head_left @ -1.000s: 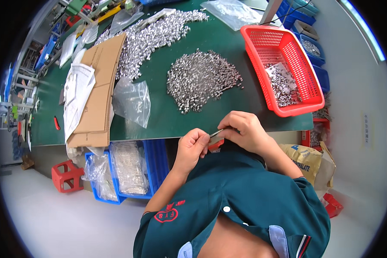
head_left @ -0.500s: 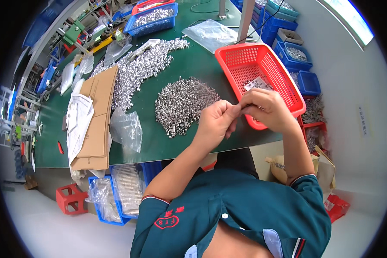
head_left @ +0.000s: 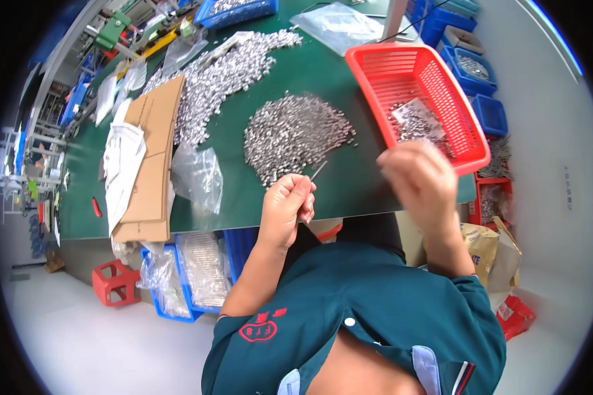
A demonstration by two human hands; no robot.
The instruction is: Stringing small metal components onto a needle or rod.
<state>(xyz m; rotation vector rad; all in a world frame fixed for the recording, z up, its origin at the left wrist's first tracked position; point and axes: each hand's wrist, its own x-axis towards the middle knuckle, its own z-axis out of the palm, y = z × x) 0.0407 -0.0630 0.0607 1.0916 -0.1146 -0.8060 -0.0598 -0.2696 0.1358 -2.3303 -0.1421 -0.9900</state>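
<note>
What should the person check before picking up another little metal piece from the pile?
1. Left hand grips the thin metal pin firmly: ok, the pin sticks out above its fingers.
2. Right hand is empty: cannot tell, it is blurred.
3. Pile of metal pieces lies close in front of the hands: ok.
4. Red basket sits on the green table beside the right hand: ok.
5. Basket has room: ok, only a small heap inside.
</note>
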